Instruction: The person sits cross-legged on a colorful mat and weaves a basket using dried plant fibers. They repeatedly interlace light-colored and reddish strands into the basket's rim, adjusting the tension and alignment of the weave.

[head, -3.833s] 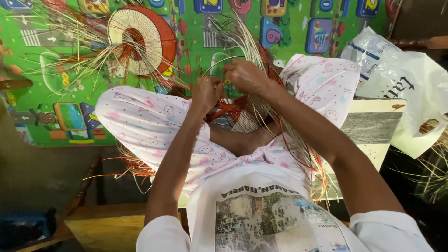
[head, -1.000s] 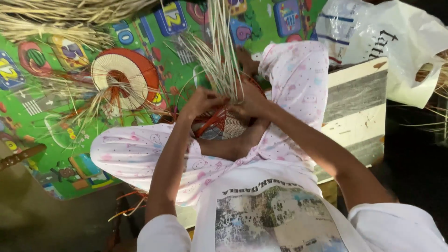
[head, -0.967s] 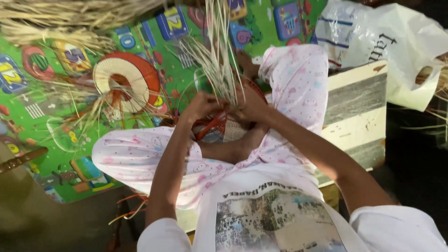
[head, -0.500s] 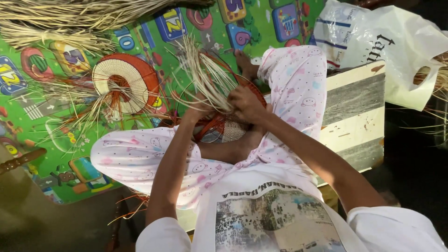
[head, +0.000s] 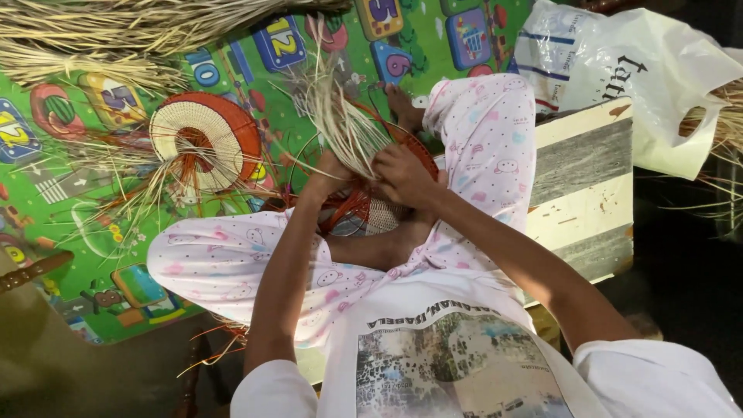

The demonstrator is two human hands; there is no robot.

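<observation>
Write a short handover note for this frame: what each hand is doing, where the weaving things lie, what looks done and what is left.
Left hand and right hand both grip the pale straw strands over the woven piece in the lap.
A woven disc with loose ends lies on the play mat; straw bundle at the mat's far edge.
Done: lap piece partly woven.
Left: loose strands stand unwoven.

two woven discs (head: 205,143), one white plastic bag (head: 619,70), one wooden board (head: 580,186), two hands (head: 402,174).
</observation>
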